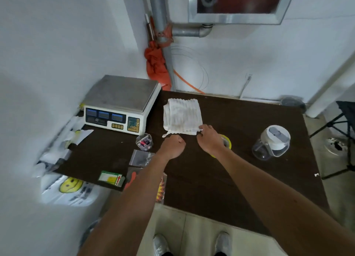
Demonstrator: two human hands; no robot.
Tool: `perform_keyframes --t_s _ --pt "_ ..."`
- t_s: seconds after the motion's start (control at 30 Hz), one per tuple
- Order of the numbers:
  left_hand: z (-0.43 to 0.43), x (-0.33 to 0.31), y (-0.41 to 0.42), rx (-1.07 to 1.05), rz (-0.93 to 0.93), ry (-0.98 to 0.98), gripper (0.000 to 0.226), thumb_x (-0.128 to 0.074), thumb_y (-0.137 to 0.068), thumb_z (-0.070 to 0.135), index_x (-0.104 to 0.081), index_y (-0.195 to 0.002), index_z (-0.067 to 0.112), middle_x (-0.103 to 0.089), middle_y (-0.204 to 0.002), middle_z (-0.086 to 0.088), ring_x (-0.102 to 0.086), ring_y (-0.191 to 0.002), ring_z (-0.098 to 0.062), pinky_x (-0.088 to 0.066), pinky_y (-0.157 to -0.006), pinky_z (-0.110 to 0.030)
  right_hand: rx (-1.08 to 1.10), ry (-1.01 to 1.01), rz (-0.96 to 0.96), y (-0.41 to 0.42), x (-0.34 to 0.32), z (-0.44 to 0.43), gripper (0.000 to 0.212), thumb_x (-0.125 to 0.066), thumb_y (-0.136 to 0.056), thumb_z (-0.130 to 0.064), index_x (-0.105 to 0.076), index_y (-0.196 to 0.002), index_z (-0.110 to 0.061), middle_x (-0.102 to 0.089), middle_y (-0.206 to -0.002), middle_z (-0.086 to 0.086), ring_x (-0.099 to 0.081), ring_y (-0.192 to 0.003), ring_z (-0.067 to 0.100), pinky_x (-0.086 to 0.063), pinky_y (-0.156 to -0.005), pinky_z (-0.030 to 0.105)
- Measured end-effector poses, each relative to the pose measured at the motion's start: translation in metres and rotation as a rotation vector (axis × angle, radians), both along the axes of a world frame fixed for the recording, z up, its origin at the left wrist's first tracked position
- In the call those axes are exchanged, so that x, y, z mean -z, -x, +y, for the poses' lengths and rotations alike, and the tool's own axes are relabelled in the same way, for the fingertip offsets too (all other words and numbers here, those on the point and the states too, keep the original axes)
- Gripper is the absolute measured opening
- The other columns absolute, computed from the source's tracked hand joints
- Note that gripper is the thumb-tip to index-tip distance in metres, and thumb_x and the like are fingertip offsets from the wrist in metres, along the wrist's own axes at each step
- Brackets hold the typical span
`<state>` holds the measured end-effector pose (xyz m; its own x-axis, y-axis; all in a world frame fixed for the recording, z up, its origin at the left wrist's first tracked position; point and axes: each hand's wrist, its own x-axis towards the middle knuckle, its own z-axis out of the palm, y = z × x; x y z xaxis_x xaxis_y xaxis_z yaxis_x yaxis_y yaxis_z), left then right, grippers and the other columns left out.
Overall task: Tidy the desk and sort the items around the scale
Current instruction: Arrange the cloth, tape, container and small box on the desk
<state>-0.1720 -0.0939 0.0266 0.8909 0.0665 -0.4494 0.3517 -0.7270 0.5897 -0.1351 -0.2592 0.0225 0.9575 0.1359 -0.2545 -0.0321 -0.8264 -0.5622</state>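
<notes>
A folded white ribbed cloth lies on the dark brown desk, just right of the white electronic scale with its steel pan. My left hand is curled into a fist at the cloth's near left corner and seems to pinch its loose tail. My right hand has its fingers bent down on the near right corner, pinching the edge. A yellow tape roll is partly hidden under my right hand.
In front of the scale are a small clear cup of bits, a zip bag and a green-and-white card. A clear lidded jug stands right. Plastic bags crowd the left edge; a folding stool stands beyond the right edge.
</notes>
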Motion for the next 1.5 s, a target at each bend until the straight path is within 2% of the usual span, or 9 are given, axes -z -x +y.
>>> perform_keyframes --t_s 0.13,0.23,0.47,0.57,0.77,0.87,0.93,1.17,1.5 --pt "0.04 -0.006 0.014 -0.063 -0.017 -0.05 0.026 -0.049 -0.093 0.024 -0.07 -0.099 0.01 -0.072 -0.101 -0.011 -0.065 -0.1 -0.03 -0.052 -0.089 -0.039 -0.109 -0.005 0.025 0.001 -0.004 0.041 0.04 -0.046 -0.098 -0.027 -0.052 -0.136 -0.018 -0.054 -0.134 0.006 -0.058 -0.117 0.03 -0.048 -0.096 0.042" --pt "0.076 -0.007 0.029 -0.149 -0.048 -0.112 0.028 -0.049 -0.096 0.022 -0.067 -0.113 0.008 -0.067 -0.118 -0.012 -0.061 -0.112 -0.031 -0.045 -0.089 -0.034 -0.198 -0.001 0.028 0.004 -0.005 0.077 0.035 -0.046 -0.097 -0.03 -0.057 -0.128 -0.018 -0.059 -0.123 0.006 -0.06 -0.105 0.024 -0.052 -0.09 0.044" --pt "0.169 -0.009 0.075 -0.371 -0.088 -0.228 0.028 -0.059 -0.089 0.024 -0.071 -0.114 0.019 -0.073 -0.113 -0.005 -0.067 -0.108 -0.027 -0.051 -0.093 -0.034 -0.43 0.004 0.041 0.023 -0.006 0.168 0.029 -0.051 -0.099 -0.029 -0.064 -0.118 -0.012 -0.068 -0.112 0.008 -0.065 -0.103 0.025 -0.045 -0.077 0.032" --pt "0.199 -0.006 0.098 -0.469 -0.106 -0.238 0.029 -0.058 -0.088 0.019 -0.069 -0.114 0.02 -0.072 -0.114 -0.003 -0.066 -0.108 -0.026 -0.052 -0.096 -0.036 -0.508 0.001 0.077 0.037 -0.004 0.202 0.028 -0.052 -0.098 -0.027 -0.066 -0.116 -0.011 -0.068 -0.111 0.008 -0.066 -0.105 0.026 -0.049 -0.082 0.031" --pt "0.246 0.017 0.141 -0.547 -0.087 -0.274 0.04 -0.066 -0.086 0.017 -0.063 -0.126 0.018 -0.067 -0.126 -0.008 -0.061 -0.118 -0.029 -0.048 -0.101 -0.039 -0.641 0.058 0.17 0.066 0.007 0.252 0.033 -0.054 -0.094 -0.035 -0.062 -0.121 -0.018 -0.069 -0.103 0.001 -0.064 -0.098 0.022 -0.052 -0.091 0.046" --pt "0.261 0.03 0.153 -0.542 -0.073 -0.279 0.046 -0.068 -0.087 0.02 -0.059 -0.133 0.017 -0.064 -0.128 -0.012 -0.06 -0.119 -0.032 -0.048 -0.1 -0.04 -0.692 0.097 0.172 0.073 0.015 0.268 0.038 -0.052 -0.092 -0.039 -0.06 -0.124 -0.021 -0.067 -0.094 -0.003 -0.064 -0.081 0.015 -0.053 -0.073 0.037" --pt "0.268 0.039 0.157 -0.52 -0.048 -0.276 0.05 -0.067 -0.089 0.024 -0.055 -0.136 0.018 -0.061 -0.13 -0.014 -0.059 -0.119 -0.033 -0.048 -0.1 -0.042 -0.719 0.118 0.198 0.075 0.021 0.275 0.037 -0.051 -0.096 -0.034 -0.057 -0.128 -0.017 -0.064 -0.097 -0.002 -0.059 -0.079 0.013 -0.042 -0.059 0.029" --pt "0.275 0.064 0.153 -0.451 0.024 -0.217 0.07 -0.07 -0.09 0.032 -0.036 -0.15 0.018 -0.052 -0.139 -0.015 -0.055 -0.126 -0.033 -0.045 -0.102 -0.043 -0.7 0.169 0.289 0.085 0.045 0.293 0.047 -0.055 -0.097 -0.036 -0.05 -0.138 -0.012 -0.059 -0.133 0.008 -0.057 -0.119 0.025 -0.041 -0.087 0.034" --pt "0.288 0.082 0.139 -0.191 0.055 -0.297 0.065 -0.07 -0.091 0.033 -0.04 -0.148 0.025 -0.046 -0.136 -0.011 -0.059 -0.118 -0.03 -0.047 -0.096 -0.038 -0.664 0.18 0.316 0.097 0.069 0.314 0.04 -0.063 -0.089 -0.033 -0.058 -0.12 -0.01 -0.065 -0.112 0.011 -0.063 -0.102 0.03 -0.052 -0.081 0.041"
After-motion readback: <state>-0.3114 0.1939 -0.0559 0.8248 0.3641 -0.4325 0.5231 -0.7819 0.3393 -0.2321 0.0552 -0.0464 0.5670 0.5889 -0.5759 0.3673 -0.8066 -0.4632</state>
